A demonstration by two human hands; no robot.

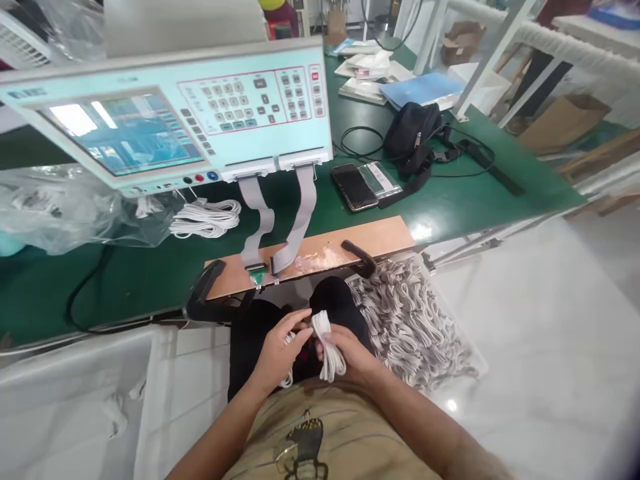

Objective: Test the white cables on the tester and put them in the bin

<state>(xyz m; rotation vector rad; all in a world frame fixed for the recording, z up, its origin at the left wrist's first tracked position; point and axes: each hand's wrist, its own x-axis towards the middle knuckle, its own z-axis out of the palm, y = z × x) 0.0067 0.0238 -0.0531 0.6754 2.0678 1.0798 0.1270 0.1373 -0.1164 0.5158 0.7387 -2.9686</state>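
Observation:
Over my lap, both hands work on a coiled bundle of white cable point(327, 347). My right hand point(350, 352) grips the bundle from the right with its fingers wrapped round it. My left hand point(281, 350) pinches the cable's loose end at the top of the coil, and a loop of cable hangs below that hand. Just ahead lies a wooden fixture board point(320, 255) with two grey ribbon cables point(280, 227) running up to a pale blue test machine point(170, 113).
A clear bag full of coiled white cables point(415, 320) sits at my right knee. Another white cable coil point(207, 219) lies on the green bench point(450, 200), with a phone point(354, 187), a black pouch point(413, 130) and plastic bags point(60, 207). A white bin point(75, 400) stands at left.

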